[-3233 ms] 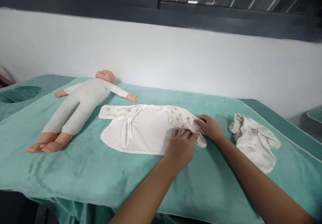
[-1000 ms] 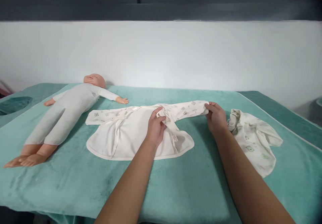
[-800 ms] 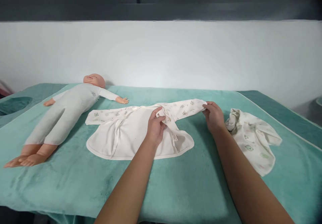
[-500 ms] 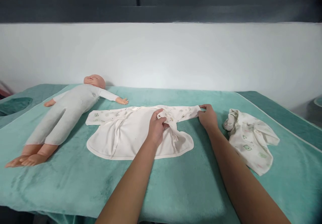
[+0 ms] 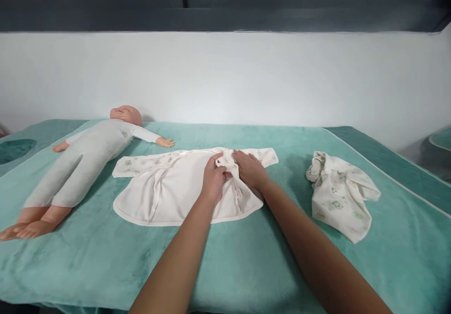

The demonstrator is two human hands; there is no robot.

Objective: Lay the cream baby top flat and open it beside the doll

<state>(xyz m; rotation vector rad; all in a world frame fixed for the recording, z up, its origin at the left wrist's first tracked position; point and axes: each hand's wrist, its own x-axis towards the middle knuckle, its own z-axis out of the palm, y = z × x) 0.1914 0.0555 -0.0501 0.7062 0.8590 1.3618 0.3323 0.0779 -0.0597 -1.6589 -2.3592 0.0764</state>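
A white baby shirt [image 5: 183, 182] with small printed sleeves lies spread open, inside up, on the green cover [image 5: 243, 267]. My left hand [image 5: 213, 177] is closed on a fold of the shirt near the base of the right-hand sleeve. Right beside it, my right hand [image 5: 250, 168] lies flat on that sleeve, its fingers stretched out toward the fold. The sleeve's cuff shows beyond this hand. Part of the shirt's right front is hidden under both hands.
On the left a baby doll [image 5: 95, 149] in white lies on its back, one hand close to the shirt's left sleeve. A crumpled printed baby garment [image 5: 341, 196] sits on the right. Behind the cover rises a white wall [image 5: 225, 79] below a dark window frame [image 5: 105, 13].
My right hand has let go of the sleeve's cuff and moved left along the sleeve, up to my left hand. The left hand keeps its hold. The view has shifted slightly right.
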